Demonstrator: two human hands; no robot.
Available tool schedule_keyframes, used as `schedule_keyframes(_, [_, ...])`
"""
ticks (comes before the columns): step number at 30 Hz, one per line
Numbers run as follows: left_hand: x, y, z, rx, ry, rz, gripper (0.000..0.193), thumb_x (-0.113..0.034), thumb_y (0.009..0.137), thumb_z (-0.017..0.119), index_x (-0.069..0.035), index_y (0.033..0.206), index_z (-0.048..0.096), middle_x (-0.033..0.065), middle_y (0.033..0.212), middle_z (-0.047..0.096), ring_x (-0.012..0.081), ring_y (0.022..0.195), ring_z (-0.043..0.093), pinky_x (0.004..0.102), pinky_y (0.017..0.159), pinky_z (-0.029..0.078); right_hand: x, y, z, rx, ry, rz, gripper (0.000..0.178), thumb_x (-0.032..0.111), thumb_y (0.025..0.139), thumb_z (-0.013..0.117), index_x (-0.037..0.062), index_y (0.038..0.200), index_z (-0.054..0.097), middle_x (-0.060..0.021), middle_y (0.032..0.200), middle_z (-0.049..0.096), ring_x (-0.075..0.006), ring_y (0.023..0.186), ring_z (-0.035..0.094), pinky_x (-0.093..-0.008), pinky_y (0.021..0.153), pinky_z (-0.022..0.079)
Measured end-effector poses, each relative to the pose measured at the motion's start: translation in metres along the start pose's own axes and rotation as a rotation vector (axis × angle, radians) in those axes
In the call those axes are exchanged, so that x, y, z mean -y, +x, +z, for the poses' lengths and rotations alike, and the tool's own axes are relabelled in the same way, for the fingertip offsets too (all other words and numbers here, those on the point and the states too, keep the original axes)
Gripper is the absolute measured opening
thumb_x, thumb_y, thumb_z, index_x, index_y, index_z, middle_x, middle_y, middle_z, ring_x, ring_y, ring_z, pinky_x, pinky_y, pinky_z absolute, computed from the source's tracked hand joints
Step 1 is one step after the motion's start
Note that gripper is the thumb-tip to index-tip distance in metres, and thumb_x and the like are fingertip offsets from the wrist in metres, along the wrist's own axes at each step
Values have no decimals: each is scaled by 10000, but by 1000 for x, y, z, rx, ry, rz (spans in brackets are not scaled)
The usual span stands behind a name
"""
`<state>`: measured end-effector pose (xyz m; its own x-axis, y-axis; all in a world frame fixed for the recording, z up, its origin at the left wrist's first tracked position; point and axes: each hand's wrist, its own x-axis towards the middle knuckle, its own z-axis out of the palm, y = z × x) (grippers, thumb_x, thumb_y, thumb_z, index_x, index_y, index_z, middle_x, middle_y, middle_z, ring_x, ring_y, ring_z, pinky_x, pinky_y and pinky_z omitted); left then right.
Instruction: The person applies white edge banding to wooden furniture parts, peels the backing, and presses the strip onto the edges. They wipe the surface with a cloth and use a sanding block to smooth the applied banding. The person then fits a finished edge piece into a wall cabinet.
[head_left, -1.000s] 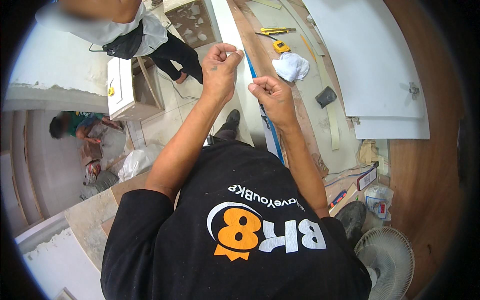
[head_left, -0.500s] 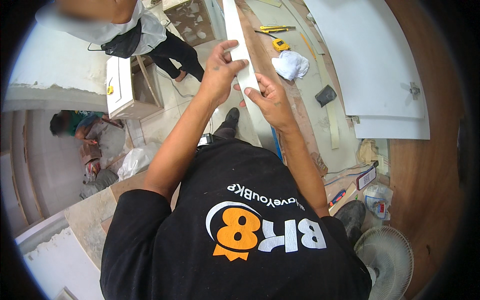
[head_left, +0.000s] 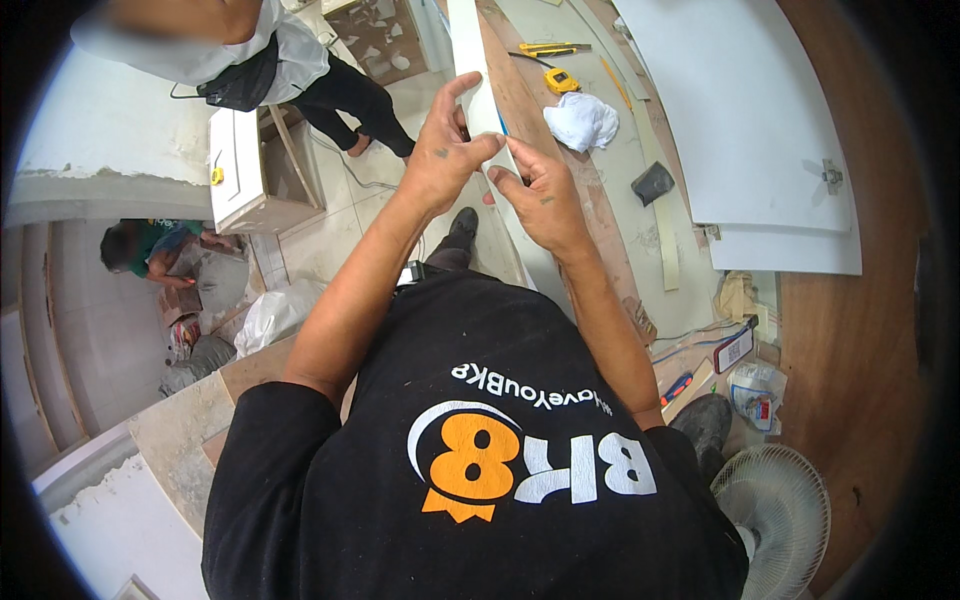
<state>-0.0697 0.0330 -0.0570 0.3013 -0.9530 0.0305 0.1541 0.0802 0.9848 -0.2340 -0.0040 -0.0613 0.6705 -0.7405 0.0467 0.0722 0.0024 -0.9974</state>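
A long white strip (head_left: 476,95) runs from the top of the view down toward my waist. My left hand (head_left: 446,152) grips it from the left, thumb laid across its face and index finger stretched along it. Closed on the same strip just nearer to me, my right hand (head_left: 545,195) has its thumb on the face and its other fingers bent at the right edge. The two thumbs are close together. A bit of blue shows at the strip's right edge between the hands. What the fingers behind the strip do is hidden.
Right of the strip lie a yellow cutter knife (head_left: 555,49), a yellow tape measure (head_left: 561,80), a white cloth (head_left: 581,122) and a dark block (head_left: 653,184). White panels (head_left: 750,120) stand beyond. A fan (head_left: 775,520) is low right. Two other people are at left, near a white cabinet (head_left: 238,155).
My hands have drawn slightly closer together on the strip, the left thumb now nearer the right hand. Blue now shows at the strip's edge between them. The person crouching at left has shifted a hand.
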Motion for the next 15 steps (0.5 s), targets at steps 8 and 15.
schedule_keyframes(8, [2, 4, -8, 103, -160, -84, 843, 74, 872, 677, 5, 1612, 279, 117, 1178, 673, 131, 960, 675, 231, 712, 559, 0, 1, -4, 39, -12, -19, 442, -3, 1020, 632, -56, 1457, 584, -87, 1179, 726, -96, 913, 684, -270, 768, 613])
schedule_keyframes(15, [7, 6, -11, 84, -91, -104, 842, 76, 855, 663, 7, 1606, 287, 116, 1151, 685, 128, 931, 680, 237, 710, 555, -3, 0, -2, 6, -50, -19, 416, 1, 1007, 625, -87, 1412, 600, -99, 1056, 732, -100, 827, 699, -276, 714, 592])
